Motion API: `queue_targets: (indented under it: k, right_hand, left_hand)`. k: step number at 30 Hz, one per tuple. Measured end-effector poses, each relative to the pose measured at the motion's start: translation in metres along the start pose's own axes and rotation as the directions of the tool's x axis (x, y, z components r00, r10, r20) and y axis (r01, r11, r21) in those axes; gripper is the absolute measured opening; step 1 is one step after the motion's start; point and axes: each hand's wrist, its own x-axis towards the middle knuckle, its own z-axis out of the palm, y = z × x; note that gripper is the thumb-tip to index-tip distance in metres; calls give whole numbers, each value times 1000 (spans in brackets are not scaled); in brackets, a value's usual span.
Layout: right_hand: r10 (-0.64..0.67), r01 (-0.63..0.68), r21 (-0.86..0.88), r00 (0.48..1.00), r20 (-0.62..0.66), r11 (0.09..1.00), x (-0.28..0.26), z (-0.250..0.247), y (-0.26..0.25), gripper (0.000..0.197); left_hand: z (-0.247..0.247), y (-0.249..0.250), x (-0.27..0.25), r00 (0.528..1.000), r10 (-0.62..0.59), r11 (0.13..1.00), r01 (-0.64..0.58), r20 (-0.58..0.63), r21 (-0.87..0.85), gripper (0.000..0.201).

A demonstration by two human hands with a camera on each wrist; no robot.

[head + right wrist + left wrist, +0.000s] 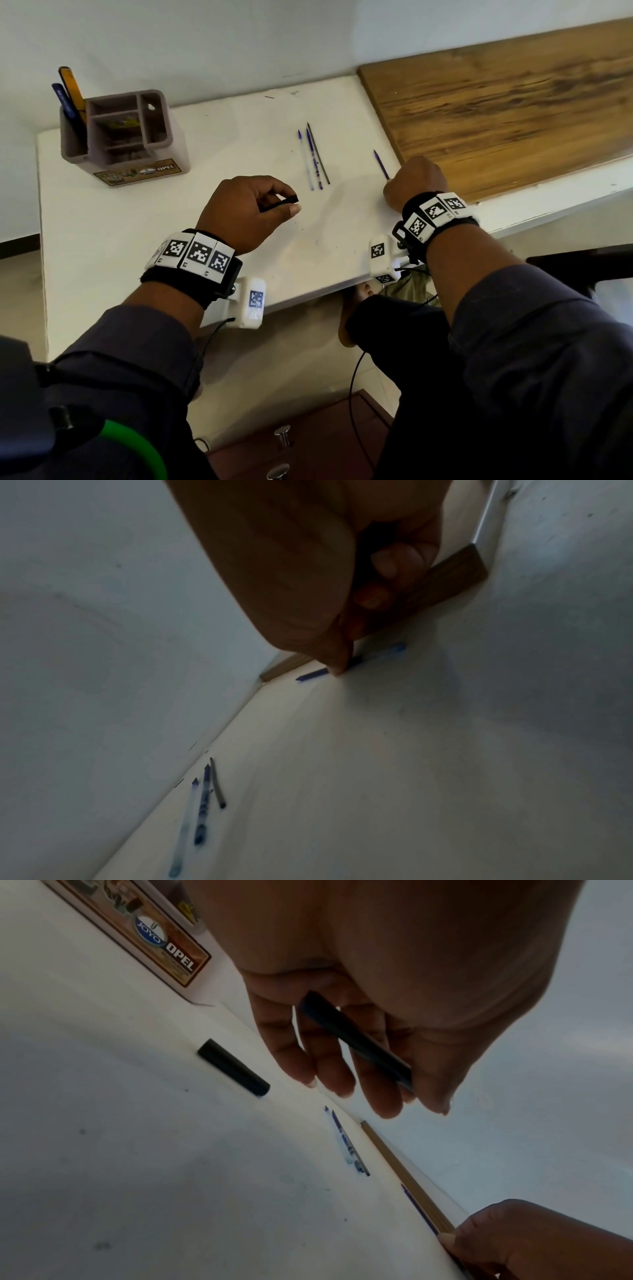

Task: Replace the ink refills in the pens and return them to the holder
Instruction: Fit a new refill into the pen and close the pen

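My left hand (246,209) hovers over the white table (137,240) and holds a short black pen barrel (279,202) between thumb and curled fingers; the left wrist view shows the barrel (356,1042) lying across the fingers. A separate black pen piece (232,1068) lies on the table below. My right hand (414,181) is down on the table by the wooden board (507,113), fingertips pinching a blue refill (381,164) (315,673) that lies flat. Three more refills (315,157) (202,804) lie side by side mid-table. The mauve pen holder (123,137) stands at the back left.
A blue pen (63,99) and an orange one (73,90) stand in the holder's left compartment. The wall runs close behind the table. A wooden drawer unit (301,442) sits below the table's near edge.
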Motion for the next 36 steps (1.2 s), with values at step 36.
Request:
queue_targets:
  k: [36]
  right_hand:
    - [-546, 509, 226, 825, 146, 830, -82, 83, -136, 43]
  left_hand:
    - [-71, -62, -42, 950, -242, 966, 255, -198, 45, 9]
